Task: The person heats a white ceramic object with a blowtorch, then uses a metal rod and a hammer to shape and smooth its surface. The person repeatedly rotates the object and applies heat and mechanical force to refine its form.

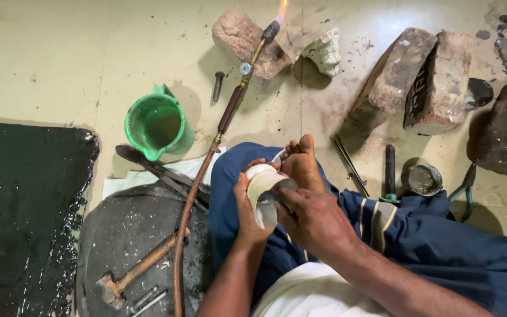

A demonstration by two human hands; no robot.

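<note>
A small white cup-shaped vessel (pixel 263 183) is held over my crossed legs in blue trousers. My left hand (pixel 246 208) wraps around its left side and holds it. My right hand (pixel 307 218) comes in from the right, its fingers pressing a small metal piece against the vessel's rim and side. My bare foot (pixel 301 161) lies just behind the vessel, touching it. What the right fingers pinch is too small to make out clearly.
A lit gas torch (pixel 239 97) on a hose leans on a brick (pixel 247 41), its flame at the top edge. A green jug (pixel 155 124), a hammer (pixel 130 276) on a round dark slab, bricks (pixel 435 76), a metal cup (pixel 421 177) and loose rods lie around.
</note>
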